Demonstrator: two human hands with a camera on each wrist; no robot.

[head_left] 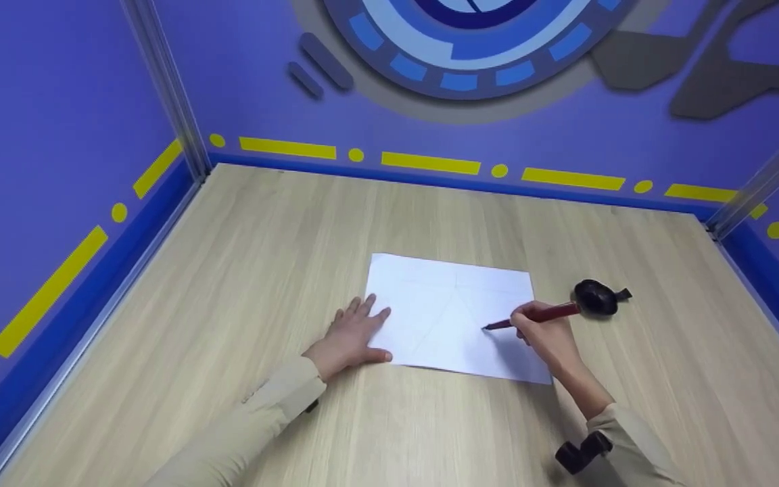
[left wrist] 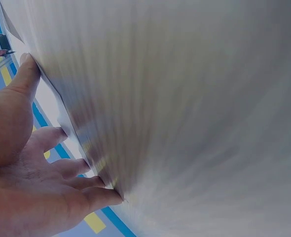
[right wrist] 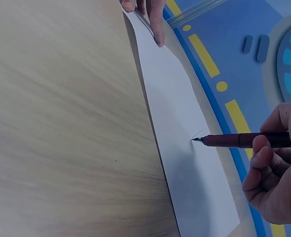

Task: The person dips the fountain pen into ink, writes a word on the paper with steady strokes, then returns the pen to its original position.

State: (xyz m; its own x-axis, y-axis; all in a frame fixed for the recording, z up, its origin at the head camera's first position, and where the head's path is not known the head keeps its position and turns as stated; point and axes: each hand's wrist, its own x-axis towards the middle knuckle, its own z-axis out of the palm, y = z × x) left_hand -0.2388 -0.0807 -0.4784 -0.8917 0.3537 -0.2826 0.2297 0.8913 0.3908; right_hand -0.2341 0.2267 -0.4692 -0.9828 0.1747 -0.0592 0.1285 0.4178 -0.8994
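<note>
A white sheet of paper [head_left: 430,325] lies on the table with faint thin lines on it, among them two slanting strokes that meet near its upper middle. My left hand [head_left: 352,335] rests flat at its left edge, fingers spread, fingertips and thumb on the paper. In my right hand [head_left: 545,331] I grip a dark red fountain pen [head_left: 552,313] between thumb and fingers, tilted. Its metal nib [right wrist: 199,139] meets the sheet right of the middle, at the end of a thin dark stroke in the right wrist view.
A shiny, rounded black object [head_left: 596,299] with a small tab sits on the wooden table [head_left: 281,257] right of the paper, close behind the pen's rear end. Blue-purple panels with yellow marks [head_left: 430,162] enclose the table at the back and sides. Black devices [head_left: 584,452] are worn at the wrists.
</note>
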